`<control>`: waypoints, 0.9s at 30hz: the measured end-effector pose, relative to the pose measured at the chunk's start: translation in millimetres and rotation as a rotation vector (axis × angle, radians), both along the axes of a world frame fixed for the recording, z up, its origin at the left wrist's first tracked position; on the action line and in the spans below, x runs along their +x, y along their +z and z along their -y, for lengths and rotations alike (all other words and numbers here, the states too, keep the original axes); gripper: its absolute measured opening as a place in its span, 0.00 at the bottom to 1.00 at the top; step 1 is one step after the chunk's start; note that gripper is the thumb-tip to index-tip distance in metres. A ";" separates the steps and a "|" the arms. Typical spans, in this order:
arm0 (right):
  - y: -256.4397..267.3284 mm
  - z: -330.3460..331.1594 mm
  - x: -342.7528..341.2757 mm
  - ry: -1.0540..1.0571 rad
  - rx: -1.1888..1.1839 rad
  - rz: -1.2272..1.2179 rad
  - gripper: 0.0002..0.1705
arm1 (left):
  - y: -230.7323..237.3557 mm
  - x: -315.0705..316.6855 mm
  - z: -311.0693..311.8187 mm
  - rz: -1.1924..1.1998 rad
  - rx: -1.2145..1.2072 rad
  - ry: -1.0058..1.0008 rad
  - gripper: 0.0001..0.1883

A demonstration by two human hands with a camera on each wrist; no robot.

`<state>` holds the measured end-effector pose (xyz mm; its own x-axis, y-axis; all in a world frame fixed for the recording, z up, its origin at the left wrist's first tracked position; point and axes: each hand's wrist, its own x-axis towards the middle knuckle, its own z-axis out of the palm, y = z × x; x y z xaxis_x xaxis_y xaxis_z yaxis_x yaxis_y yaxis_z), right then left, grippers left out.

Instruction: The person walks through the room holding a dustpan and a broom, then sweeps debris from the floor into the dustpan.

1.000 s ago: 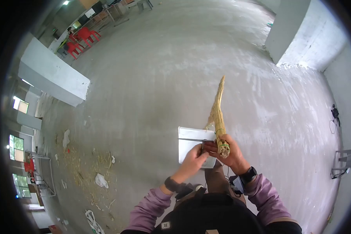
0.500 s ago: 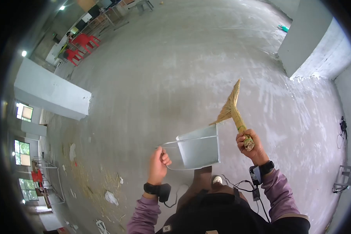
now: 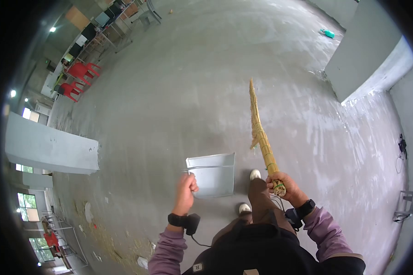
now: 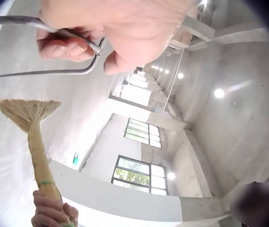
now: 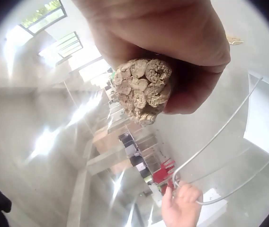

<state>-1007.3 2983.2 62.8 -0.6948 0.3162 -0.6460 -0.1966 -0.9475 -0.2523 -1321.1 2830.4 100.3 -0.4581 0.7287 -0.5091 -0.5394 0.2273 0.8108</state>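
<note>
My left hand (image 3: 184, 195) grips the bent wire handle (image 4: 68, 72) of a metal dustpan (image 3: 213, 181). The pan hangs in front of my legs, to the right of that hand. In my right hand (image 3: 290, 185) is a straw hand broom (image 3: 267, 153), held near the butt of its bound handle. Its bristle end points forward, away from me. The right wrist view shows the cut stalk ends (image 5: 141, 87) at the butt close up. A fan of bristles (image 4: 28, 112) spreads out in the left wrist view.
Straw scraps (image 3: 110, 243) and white litter (image 3: 88, 211) lie on the concrete floor at the left. Thick pillars stand at left (image 3: 53, 142) and right (image 3: 367, 59). Red chairs (image 3: 81, 71) are by desks at far left. A grey chair (image 3: 410, 204) is at right.
My hands, close together before, have moved apart, the left one going left with the dustpan handle. The broom swung out to the right and now points forward. The view has turned a little.
</note>
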 end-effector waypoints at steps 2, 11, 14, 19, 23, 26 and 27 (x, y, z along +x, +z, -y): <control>3.0 -35.3 -21.4 0.003 0.007 0.002 0.08 | -0.7 -32.4 -20.3 -0.024 -0.025 0.019 0.10; -4.7 -247.1 -128.7 -0.017 0.043 0.105 0.08 | 14.2 -175.3 -176.4 -0.109 -0.118 0.200 0.12; -10.5 -308.6 -166.3 -0.005 0.024 0.131 0.08 | 18.8 -215.6 -222.4 -0.130 -0.109 0.215 0.10; -22.5 -402.7 -236.7 -0.039 -0.003 0.101 0.07 | 1.4 -284.6 -310.9 -0.095 -0.114 0.265 0.10; -29.0 -482.7 -293.1 -0.111 -0.059 0.079 0.08 | -23.0 -344.5 -394.6 -0.022 -0.136 0.244 0.11; -23.0 -541.5 -333.4 -0.144 -0.115 0.020 0.08 | -26.2 -384.4 -455.7 0.018 -0.136 0.225 0.12; -19.4 -559.6 -344.9 -0.161 -0.117 0.015 0.08 | -24.3 -399.3 -475.4 0.015 -0.134 0.220 0.12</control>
